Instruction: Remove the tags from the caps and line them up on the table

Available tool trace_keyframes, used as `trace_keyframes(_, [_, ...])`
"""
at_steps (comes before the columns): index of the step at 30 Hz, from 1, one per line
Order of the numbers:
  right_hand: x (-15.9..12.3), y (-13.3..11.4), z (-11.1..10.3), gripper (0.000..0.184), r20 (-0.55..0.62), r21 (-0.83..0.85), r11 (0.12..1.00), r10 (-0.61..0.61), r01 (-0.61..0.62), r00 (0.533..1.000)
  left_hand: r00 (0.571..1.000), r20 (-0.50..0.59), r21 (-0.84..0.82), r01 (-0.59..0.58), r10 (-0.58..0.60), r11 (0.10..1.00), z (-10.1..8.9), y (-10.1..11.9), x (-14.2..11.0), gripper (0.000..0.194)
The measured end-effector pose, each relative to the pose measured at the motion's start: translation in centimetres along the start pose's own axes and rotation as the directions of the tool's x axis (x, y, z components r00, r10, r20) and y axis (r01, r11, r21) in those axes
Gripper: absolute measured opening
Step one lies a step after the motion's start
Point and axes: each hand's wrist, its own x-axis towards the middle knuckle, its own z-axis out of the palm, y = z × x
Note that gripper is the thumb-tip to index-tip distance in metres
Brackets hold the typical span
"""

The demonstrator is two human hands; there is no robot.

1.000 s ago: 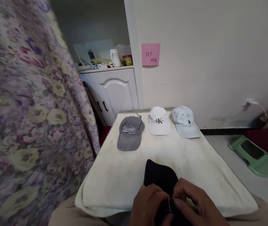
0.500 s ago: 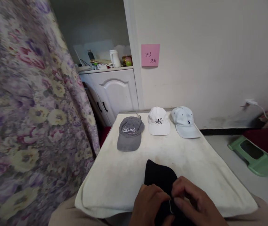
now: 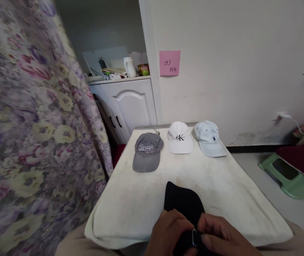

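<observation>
A black baseball cap [image 3: 182, 201] lies at the near edge of the table, its brim pointing away from me. My left hand [image 3: 168, 231] is closed on the cap's strap, beside a small metal buckle [image 3: 194, 237]. On the buckle's other side, my right hand [image 3: 223, 234] pinches the black strap between thumb and fingers. The cap's near part is partly hidden by both hands. Farther back stand a grey cap [image 3: 148, 151] with white lettering, a white cap [image 3: 180, 138] with black letters, and a pale blue cap [image 3: 209, 138].
A cream cloth covers the table [image 3: 130, 202]. On the left hangs a floral curtain [image 3: 34, 142]. Behind stands a white cabinet [image 3: 133, 103] with a white jug [image 3: 129, 67] on top. A green stool [image 3: 287, 174] is at the right; a pink note [image 3: 169, 63] sticks to the wall.
My right hand has shifted slightly down and right along the strap, and the buckle shows more fully between my hands. The other caps have stayed in place.
</observation>
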Motion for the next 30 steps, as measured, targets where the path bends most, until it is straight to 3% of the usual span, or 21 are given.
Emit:
trace_keyframes(4, [0.3,-0.3,0.0,0.049,-0.035,-0.109,0.994,-0.018,0.014,0.999,0.992,0.100,0.001,0.072,-0.072,0.997,-0.4,0.0,0.0,0.040])
trace_keyframes(9, [0.3,-0.6,0.1,0.048,-0.026,-0.138,0.990,-0.012,0.008,1.000,0.983,0.092,-0.036,0.165,-0.161,0.986,-1.3,0.9,-0.3,0.044])
trace_keyframes(14, [0.2,-1.2,0.4,0.046,-0.029,-0.192,0.981,-0.015,0.009,0.999,0.986,0.130,0.002,0.108,-0.108,0.994,-1.1,0.9,0.0,0.027])
trace_keyframes(25, [0.3,-1.9,1.5,0.030,-0.134,-0.407,0.912,-0.010,-0.046,0.991,0.993,0.119,0.194,-0.049,0.026,0.980,0.6,-0.1,0.3,0.025])
trace_keyframes(30, [0.2,-1.3,0.8,0.031,-0.066,-0.308,0.951,-0.019,-0.003,0.998,0.994,0.096,0.128,0.048,-0.061,0.991,0.1,0.3,0.2,0.027])
